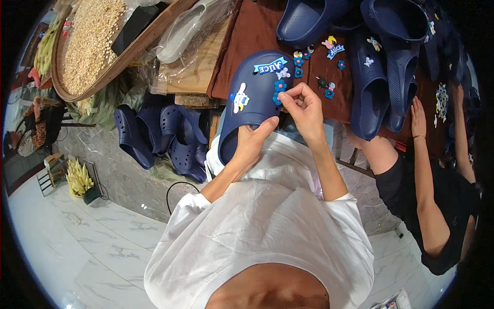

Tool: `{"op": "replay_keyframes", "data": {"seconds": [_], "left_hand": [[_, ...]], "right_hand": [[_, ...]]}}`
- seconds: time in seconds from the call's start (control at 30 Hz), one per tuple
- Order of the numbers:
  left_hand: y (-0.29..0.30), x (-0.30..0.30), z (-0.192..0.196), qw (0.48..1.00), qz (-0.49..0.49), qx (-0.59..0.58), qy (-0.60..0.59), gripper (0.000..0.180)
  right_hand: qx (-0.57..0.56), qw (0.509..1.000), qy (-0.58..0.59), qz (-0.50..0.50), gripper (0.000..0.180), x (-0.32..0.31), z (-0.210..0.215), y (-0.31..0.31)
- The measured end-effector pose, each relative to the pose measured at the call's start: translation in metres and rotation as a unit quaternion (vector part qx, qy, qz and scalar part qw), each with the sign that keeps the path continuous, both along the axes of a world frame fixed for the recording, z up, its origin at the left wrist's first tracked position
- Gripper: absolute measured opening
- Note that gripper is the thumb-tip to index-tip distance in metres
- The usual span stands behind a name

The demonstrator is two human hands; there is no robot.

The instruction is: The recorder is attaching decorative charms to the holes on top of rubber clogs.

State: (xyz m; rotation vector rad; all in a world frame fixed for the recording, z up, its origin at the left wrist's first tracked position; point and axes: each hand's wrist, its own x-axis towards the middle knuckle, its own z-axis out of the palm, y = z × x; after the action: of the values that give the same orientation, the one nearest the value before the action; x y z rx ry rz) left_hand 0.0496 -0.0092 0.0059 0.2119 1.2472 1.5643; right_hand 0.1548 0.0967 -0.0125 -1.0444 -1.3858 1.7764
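A navy-blue clog (262, 105) is held up in front of me, its toe pointing away. My left hand (248, 147) grips it at the foot opening, with the fingers inside and the thumb on the outside. On its upper sit a blue banner-shaped charm (270, 65), a small grey-white animal charm (283, 73) and a white long-eared charm (240, 98). Blue flower charms (279, 86) run down its right side. My right hand (307, 112) pinches the lowest blue flower charm against the clog; the fingertips partly cover it.
Loose charms (334, 50) lie on the brown cloth (324, 105) beyond. More navy clogs (370, 98) stand on the right, and others (185, 149) lie low on the left. A basket of grains (92, 44) is at far left. Another person's arm (424, 180) reaches in at right.
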Motion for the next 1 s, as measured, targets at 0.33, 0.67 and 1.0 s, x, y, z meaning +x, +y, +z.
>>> {"op": "replay_keyframes", "data": {"seconds": [0.33,0.67,1.0], "left_hand": [[-0.005,-0.006,-0.001,0.998,-0.013,-0.008,-0.053,0.048],[-0.002,-0.018,0.004,0.993,-0.042,-0.028,-0.109,0.050],[0.000,-0.015,0.006,0.996,-0.032,-0.038,-0.075,0.060]], "right_hand": [[0.054,0.998,0.014,-0.030,0.020,-0.005,0.006,-0.014],[-0.010,0.998,0.061,-0.015,0.019,-0.005,-0.010,-0.006],[0.416,0.828,-0.369,-0.073,0.027,0.051,0.000,0.030]]}}
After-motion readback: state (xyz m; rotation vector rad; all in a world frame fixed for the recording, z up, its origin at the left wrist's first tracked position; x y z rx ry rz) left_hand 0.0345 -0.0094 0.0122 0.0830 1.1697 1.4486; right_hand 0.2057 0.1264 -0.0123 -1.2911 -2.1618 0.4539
